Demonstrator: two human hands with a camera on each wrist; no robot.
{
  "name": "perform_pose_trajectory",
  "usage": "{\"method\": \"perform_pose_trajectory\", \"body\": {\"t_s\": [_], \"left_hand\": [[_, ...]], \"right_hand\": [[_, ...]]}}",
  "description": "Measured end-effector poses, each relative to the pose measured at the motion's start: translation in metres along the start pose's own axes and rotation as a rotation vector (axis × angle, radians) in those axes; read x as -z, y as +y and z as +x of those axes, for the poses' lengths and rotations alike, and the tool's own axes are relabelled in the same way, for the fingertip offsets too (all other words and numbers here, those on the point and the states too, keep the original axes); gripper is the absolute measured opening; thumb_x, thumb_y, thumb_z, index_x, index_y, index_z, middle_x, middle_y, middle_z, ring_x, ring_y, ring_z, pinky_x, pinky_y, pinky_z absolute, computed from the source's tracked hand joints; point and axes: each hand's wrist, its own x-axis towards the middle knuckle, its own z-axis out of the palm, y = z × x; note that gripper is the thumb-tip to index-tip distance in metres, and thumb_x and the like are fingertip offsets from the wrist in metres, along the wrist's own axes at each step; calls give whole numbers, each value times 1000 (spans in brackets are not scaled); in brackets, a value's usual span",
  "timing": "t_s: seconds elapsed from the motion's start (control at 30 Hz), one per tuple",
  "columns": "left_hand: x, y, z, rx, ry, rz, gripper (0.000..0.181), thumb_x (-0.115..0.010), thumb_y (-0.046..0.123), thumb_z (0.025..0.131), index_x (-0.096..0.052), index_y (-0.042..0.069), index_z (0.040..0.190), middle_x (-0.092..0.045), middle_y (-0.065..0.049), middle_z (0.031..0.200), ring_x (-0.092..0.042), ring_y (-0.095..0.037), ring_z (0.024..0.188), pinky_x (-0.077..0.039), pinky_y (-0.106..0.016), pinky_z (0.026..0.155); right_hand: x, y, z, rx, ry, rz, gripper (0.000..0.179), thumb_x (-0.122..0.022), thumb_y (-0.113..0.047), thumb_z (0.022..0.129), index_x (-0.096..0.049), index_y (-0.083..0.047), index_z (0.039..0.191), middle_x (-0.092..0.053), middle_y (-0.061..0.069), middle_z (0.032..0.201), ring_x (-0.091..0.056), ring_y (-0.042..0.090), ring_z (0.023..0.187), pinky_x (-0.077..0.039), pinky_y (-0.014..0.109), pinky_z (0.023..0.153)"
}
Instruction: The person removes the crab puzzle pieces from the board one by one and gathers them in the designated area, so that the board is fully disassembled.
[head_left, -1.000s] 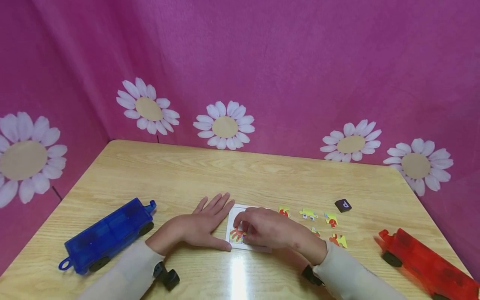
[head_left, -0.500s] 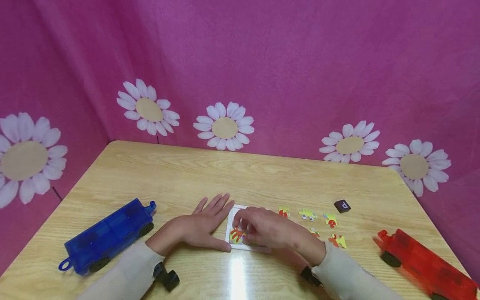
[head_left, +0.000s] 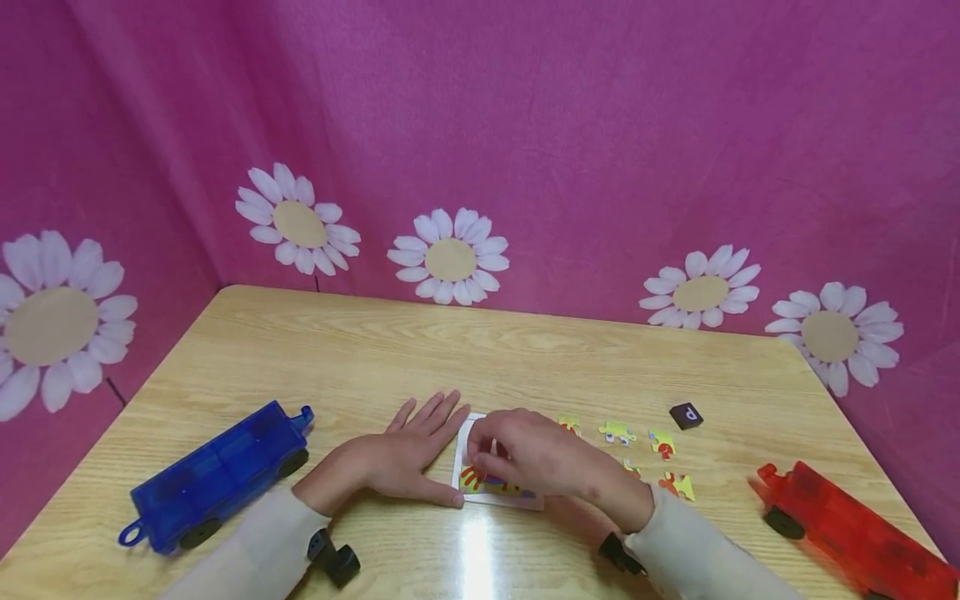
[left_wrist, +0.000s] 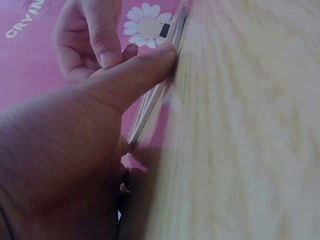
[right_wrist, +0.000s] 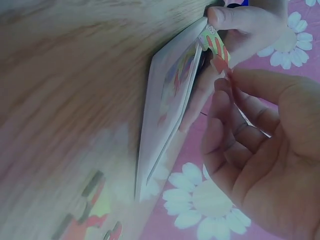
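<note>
A small puzzle board (head_left: 463, 450) with a white border lies on the table between the hands. My left hand (head_left: 408, 458) rests with spread fingers along its left side, the thumb at the near left corner. Over the board, my right hand (head_left: 536, 454) pinches a jigsaw piece (right_wrist: 216, 46), yellow-green with red stripes, between thumb and fingertips. In the right wrist view, the piece stands tilted at the board's corner, near the left thumb. Part of the board is hidden under the right hand. Loose jigsaw pieces, such as one with printed eyes (head_left: 617, 432), lie to the right.
A blue toy wagon (head_left: 217, 479) stands at the left, a red toy wagon (head_left: 855, 525) at the right. Behind the loose pieces sits a small dark tile (head_left: 686, 415) with a light letter. A pink flowered curtain (head_left: 570, 150) hangs beyond the table's far edge.
The right hand's fingertips have shifted slightly with the pinched piece, and more of the board's coloured lower part shows. The left hand stays in place.
</note>
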Motion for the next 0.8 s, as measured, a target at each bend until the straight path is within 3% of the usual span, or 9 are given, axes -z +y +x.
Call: {"method": "perform_pose_trajectory", "body": {"t_s": [0.43,0.8], "left_hand": [[-1,-1,0,-13,7,-2,111,-62,72,90,-8,14,167,9,-6,172,14,-24,155,12,-54,120],[-1,0,0,-11,14,8,112,-64,71,89,-7,13,167,8,-7,172,13,-24,155,11,-54,120]], "right_hand": [[4,-1,-1,-21,27,15,15,-63,-15,101,-66,-23,88,-58,-16,74,-54,2,69,-48,27,68],[29,11,-36,-61,8,10,17,-64,-11,100,-65,-23,87,-57,-17,75,-52,3,66,-46,27,63]]}}
